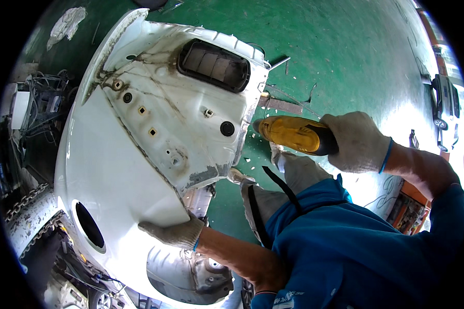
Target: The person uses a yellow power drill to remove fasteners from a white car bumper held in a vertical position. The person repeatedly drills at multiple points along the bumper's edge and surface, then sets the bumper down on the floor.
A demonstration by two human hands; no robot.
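Observation:
A large white car body panel lies before me, with a rectangular black-rimmed vent, several small holes and rusty, stained seams. Gloved in pale knit, my left hand rests on the panel by its lower inner edge, fingers stretched out over the white surface. My right hand, also gloved, is closed round a yellow and black power tool. The tool's blunt nose points left, toward the panel's right edge, with a small gap apparent between them. Its exact kind cannot be made out, and my grip hides its rear end.
Green floor extends beyond the panel, with pale chips and a flat metal strip near its right edge. Chains and metal parts crowd the left. Crumpled white sheeting lies far left; a car stands far right.

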